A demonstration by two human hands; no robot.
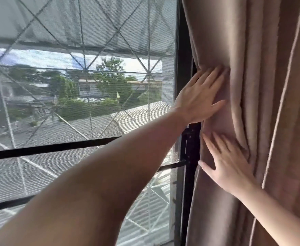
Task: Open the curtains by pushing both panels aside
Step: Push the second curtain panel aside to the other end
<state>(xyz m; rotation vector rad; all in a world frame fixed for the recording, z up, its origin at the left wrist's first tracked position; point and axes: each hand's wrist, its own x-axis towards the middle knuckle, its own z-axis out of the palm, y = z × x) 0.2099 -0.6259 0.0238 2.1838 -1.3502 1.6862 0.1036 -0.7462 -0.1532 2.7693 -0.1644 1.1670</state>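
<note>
Both hands lay flat and spread on the curtain panel (pixel 252 103), gripping nothing: the left hand (pixel 201 96) higher, the right hand (pixel 229 166) lower, each pressing the bunched taupe fabric at the window's right side. Behind its edge, part of the black window frame (pixel 190 148) was hidden. Through the mesh, rooftops and trees looked hazy. Only this panel showed.

The gathered curtain panel (pixel 263 86) is carried at the right side of the window, hanging in vertical folds against the black window frame (pixel 179 86). Two flat hands are laid directly on its fabric, the left hand (pixel 200 98) above the right hand (pixel 229 167).
</note>
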